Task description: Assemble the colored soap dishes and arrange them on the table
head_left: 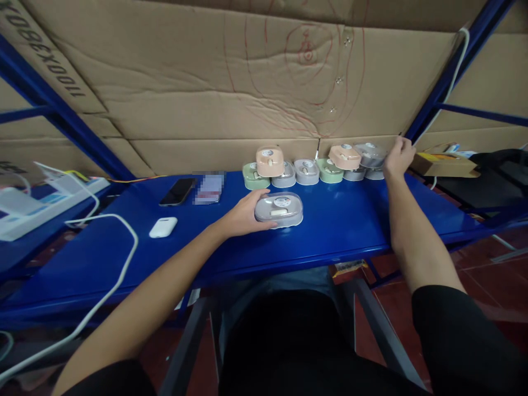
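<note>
My left hand grips the left end of a grey oval box with a clear lid and a round label, low over the blue table's middle. My right hand is at the right end of the row of boxes, beside a stacked grey box; its fingers are bent, and whatever they hold is hidden. Along the back stand several similar boxes, among them a green box with a peach box on top. Another peach box rests atop the row near a second green box.
A black phone, a second, pixelated phone-like item and a white earphone case lie on the blue table at left. A white cable crosses its left side. A cardboard box stands at far right.
</note>
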Tool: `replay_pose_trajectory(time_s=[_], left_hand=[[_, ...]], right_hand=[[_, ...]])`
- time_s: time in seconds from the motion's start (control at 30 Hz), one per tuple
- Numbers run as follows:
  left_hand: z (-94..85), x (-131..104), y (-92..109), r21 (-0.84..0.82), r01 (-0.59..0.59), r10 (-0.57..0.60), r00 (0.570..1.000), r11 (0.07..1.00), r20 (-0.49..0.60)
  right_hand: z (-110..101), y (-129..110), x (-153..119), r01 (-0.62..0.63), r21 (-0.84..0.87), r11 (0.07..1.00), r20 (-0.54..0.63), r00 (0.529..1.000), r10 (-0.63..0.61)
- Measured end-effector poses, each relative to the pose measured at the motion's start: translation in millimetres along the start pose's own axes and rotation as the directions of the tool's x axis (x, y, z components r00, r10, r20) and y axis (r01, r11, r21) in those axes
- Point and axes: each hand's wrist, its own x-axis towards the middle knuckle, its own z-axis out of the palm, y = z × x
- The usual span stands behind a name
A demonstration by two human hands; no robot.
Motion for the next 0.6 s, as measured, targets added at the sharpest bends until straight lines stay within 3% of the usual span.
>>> replay_pose_trajectory(time_s=[0.13,0.3,0.47,0.6], left_hand=[[0.8,0.6,-1.5,-0.001,0.008,-0.008,1.0,1.0,0.008],[0.8,0.9,-2.0,-0.008,-0.001,0.001,1.0,1.0,-0.002],[0.8,1.3,-1.9,-0.012,0.012,-0.012,1.0,1.0,-0.001],[1.9,1.6,-2.8,-0.017,0.008,-0.008,1.0,1.0,-0.008]], right_hand=[[-11.9,36.6,13.4,-0.122,0.04,0.992,0.181,0.977,0.113],[-2.1,46.7,11.0,-0.151,0.083,0.985,0.412,0.905,0.104],[2.0,46.7,11.3,-0.039,0.087,0.995,0.459,0.889,-0.005],[3.2,44.8,9.2,0.206,0.085,0.975,0.419,0.88,-0.223]])
